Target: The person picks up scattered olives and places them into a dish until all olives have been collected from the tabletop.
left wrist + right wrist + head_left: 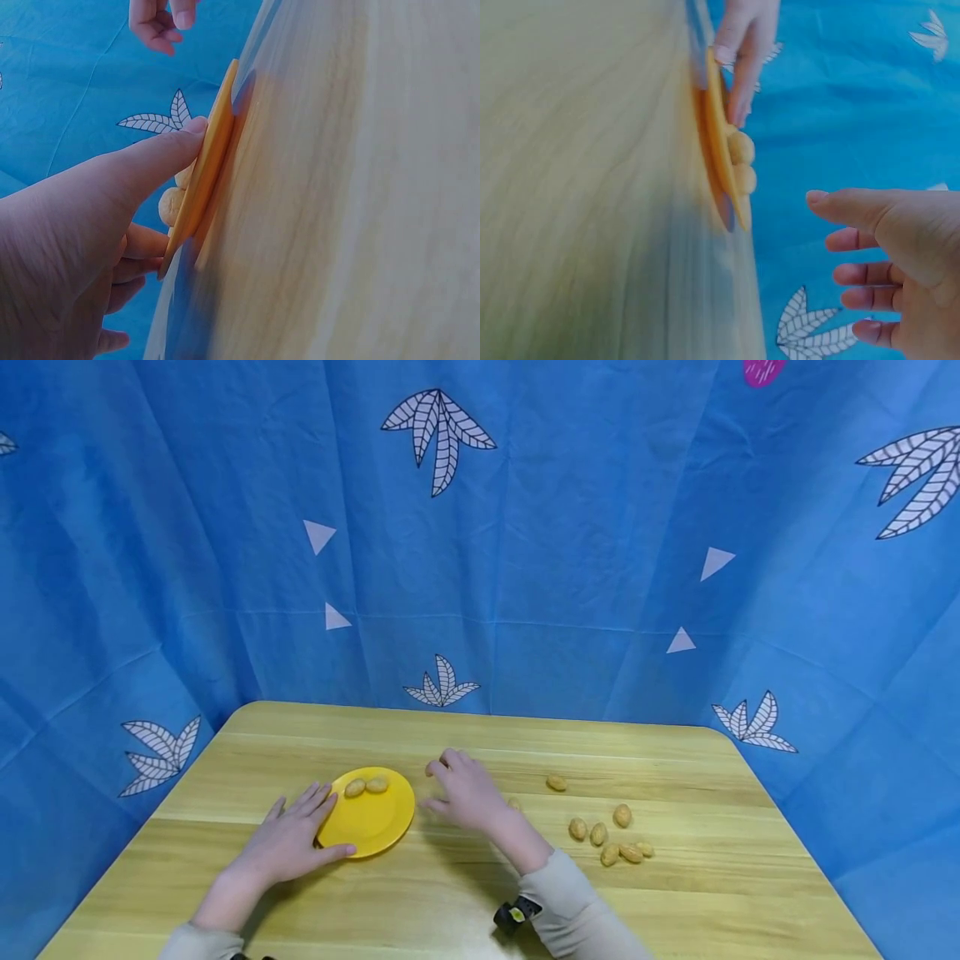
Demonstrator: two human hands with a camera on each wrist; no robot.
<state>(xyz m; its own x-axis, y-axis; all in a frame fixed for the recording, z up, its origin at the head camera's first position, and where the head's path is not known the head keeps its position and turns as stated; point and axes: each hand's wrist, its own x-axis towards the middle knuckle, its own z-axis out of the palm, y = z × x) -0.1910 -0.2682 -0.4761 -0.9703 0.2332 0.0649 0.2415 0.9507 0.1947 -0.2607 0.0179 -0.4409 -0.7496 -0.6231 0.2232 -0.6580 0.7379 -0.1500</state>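
A round yellow plate (367,827) lies on the table's left half. Two small tan ovals (365,786), resembling unshelled peanuts, sit side by side near its far rim. My left hand (288,847) rests on the plate's left side, fingers spread and fairly straight, thumb on the near rim. In the left wrist view the thumb (169,154) lies along the rim. My right hand (468,793) hovers just right of the plate with nothing in it. Its fingers are parted and slightly bent, as the right wrist view shows; that hand (900,262) is apart from the plate.
Several more tan ovals (598,834) lie scattered on the wooden table (712,902) to the right. One oval (514,804) is partly hidden behind the right wrist. A blue patterned curtain (570,527) hangs around the table's back and sides.
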